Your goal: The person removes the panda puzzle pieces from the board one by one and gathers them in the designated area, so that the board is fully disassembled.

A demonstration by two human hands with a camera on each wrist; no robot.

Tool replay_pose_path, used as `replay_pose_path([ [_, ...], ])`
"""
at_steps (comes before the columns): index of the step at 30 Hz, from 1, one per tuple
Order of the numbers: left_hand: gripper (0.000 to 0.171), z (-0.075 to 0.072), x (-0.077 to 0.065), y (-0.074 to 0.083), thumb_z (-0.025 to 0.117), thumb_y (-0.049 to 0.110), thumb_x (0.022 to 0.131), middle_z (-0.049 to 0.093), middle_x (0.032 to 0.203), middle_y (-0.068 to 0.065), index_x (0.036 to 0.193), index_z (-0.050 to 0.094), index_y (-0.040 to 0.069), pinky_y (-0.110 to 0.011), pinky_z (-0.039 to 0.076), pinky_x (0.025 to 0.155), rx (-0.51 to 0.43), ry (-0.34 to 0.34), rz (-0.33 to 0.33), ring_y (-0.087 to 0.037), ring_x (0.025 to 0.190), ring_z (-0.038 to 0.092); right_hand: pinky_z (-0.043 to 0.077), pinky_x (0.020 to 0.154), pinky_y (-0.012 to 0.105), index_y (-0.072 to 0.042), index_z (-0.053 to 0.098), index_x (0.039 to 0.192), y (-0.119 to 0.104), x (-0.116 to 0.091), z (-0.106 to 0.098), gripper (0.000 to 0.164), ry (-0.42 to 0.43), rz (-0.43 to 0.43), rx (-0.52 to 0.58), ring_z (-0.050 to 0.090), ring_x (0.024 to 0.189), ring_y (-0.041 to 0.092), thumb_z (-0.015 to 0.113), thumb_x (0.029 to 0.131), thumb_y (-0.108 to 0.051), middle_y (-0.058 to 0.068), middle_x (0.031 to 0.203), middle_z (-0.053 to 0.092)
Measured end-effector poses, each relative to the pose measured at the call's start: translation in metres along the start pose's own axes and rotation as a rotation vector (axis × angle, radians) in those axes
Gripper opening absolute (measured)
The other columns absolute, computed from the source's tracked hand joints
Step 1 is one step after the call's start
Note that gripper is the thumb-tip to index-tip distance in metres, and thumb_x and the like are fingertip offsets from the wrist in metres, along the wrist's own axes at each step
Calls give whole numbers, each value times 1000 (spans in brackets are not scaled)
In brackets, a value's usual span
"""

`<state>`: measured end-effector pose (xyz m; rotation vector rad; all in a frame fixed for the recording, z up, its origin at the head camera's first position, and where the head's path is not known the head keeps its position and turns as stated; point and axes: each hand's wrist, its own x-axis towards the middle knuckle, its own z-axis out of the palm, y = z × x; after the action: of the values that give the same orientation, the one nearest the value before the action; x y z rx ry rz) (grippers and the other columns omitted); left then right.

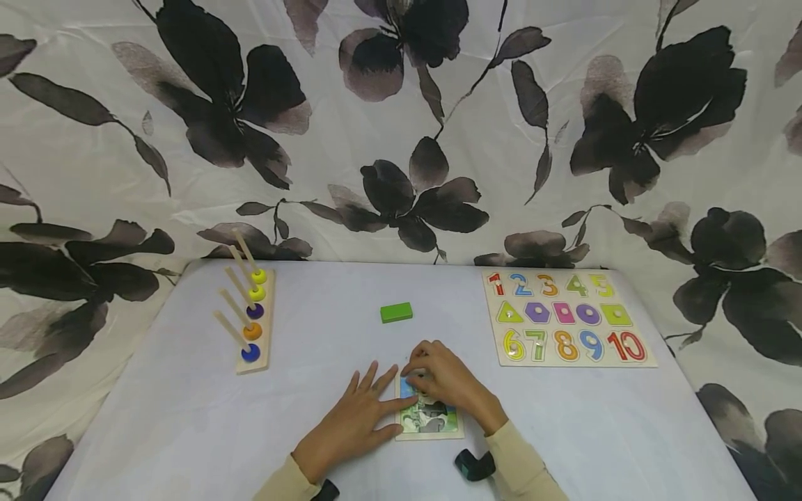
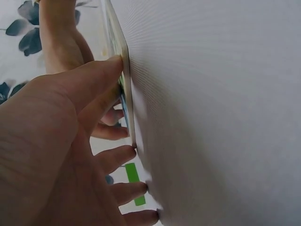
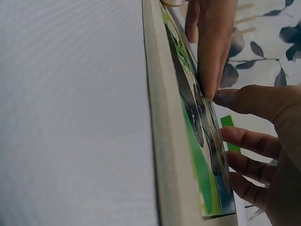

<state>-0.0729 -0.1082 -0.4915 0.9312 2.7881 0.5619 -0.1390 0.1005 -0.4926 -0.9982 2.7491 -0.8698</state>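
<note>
A small wooden picture puzzle lies flat on the white table, with a grey and black animal on green and blue. My left hand is spread beside its left side. The left thumb touches the puzzle's edge, and the index finger reaches onto the picture. Its other fingertips rest on the table. Over the puzzle's upper part my right hand bends its fingers, fingertips right at the surface. In the right wrist view its thumb meets the picture; I cannot tell whether it pinches a piece.
A green block lies beyond the hands. At the left stands a wooden peg board with colored rings on slanting pegs. A number and shape board lies at the right. Behind the table hangs a flowered cloth.
</note>
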Motion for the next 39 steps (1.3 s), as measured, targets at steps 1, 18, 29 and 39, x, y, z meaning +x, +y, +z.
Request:
replay_pose_path([
  [1,46,0,0,0,62,41,90,30,154,-18,135,55,35,-72,23,102,-1,-3,-1,-51,139,18,47,86,35,-20,76,99,0,0,0,13,1,0,1,51,100,12,69,89,-23,-4,108,59],
  [18,45,1,1,2,59,37,94,21,156,-19,138,52,34,-70,19,104,-39,-40,-22,-52,140,12,47,85,34,-20,76,99,2,0,-1,23,-2,-38,-46,51,97,10,58,90,-9,-4,109,59],
  [29,45,-1,0,3,60,34,94,20,157,-18,138,52,35,-70,17,106,-55,-41,-35,-50,141,11,46,86,34,-22,75,96,3,4,4,28,22,-32,-47,50,98,11,52,94,-6,-4,109,58],
  [39,45,0,0,3,59,33,94,21,157,-18,138,52,35,-69,17,106,-59,-41,-34,-50,141,11,45,88,36,-22,72,93,2,6,8,29,33,1,-4,49,100,13,50,92,-3,-3,111,56],
])
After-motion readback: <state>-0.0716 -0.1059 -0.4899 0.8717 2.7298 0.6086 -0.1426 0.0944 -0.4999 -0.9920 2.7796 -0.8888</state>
